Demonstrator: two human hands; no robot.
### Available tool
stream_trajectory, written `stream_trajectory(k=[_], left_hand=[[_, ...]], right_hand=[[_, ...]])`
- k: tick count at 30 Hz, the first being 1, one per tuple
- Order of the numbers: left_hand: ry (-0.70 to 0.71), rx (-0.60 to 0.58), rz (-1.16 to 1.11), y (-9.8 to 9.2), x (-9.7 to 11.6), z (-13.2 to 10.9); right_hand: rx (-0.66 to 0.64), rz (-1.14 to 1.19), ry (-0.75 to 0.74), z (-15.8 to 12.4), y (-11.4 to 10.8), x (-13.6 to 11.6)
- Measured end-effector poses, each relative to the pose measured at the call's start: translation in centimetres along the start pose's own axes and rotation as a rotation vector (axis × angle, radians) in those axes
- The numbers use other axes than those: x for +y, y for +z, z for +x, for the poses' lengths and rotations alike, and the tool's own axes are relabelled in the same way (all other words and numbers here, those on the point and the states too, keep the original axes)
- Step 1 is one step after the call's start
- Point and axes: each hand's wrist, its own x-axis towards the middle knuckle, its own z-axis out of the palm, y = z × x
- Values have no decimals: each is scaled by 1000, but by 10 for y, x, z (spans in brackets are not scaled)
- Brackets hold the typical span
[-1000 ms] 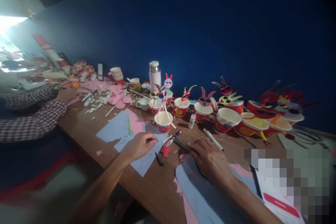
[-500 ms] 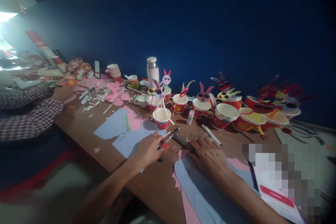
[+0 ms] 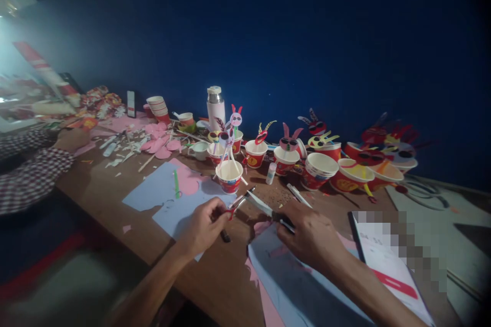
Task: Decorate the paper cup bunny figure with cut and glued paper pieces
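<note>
My left hand is closed, pinching a small red piece, probably cut paper, between thumb and fingertips. Just beyond those fingertips a dark pen shows. My right hand is wrapped round the dark handle of a pair of scissors, whose pale blades point up and left toward the pen. Under my right wrist lies blue-grey paper with pink paper beneath it. Left of my left hand, another blue-grey sheet carries a green strip. A small black object rests below my left fingers.
Red paper cups holding animal-faced paper figures line the back, beside a flask. A glue bottle and white pen stand nearer. A phone lies right. Another person's hand is at left, near paper scraps.
My right hand has lifted the scissors from the table and now grips their handle. My left hand has raised the red piece in a pinch. The view has shifted slightly right.
</note>
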Motion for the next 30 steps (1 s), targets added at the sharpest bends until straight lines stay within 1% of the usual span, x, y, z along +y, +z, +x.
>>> stream_trajectory(k=[2,4,7,9,11,13,16,18,20,23,25,28,30], left_hand=[[-46,63,-206,-9,0,-4],[-106,134,-390,-19,-1,-10],[-161,197,-644,-26,-6,-19],[-202,190,-767,-24,-11,-27],[-248,150,-819,-19,-14,-36],[-282,119,-840,-14,-17,-45],[-311,103,-878,-11,-18,-53],[-307,93,-923,-13,-16,-53],[-271,57,-977,-16,-10,-49],[-233,-47,-1079,-16,1,-39],[-261,-129,-1139,-8,9,-33],[-311,-214,-1162,9,17,-30],[-317,-223,-1118,20,18,-30]], right_hand=[[-76,225,6,-1,-9,-1],[-201,560,3,-2,-12,-4],[-394,1074,57,-2,-8,-10],[-470,1269,144,-2,-1,-16],[-517,1383,217,-4,3,-21],[-563,1470,228,-6,4,-24],[-600,1523,170,-10,-1,-22],[-571,1526,147,-10,-8,-18],[-477,1528,151,-8,-15,-12],[-302,1488,161,-5,-23,-8],[-247,1415,145,-6,-25,-12],[-256,1289,49,-9,-23,-23],[-288,1220,-45,-11,-20,-30]])
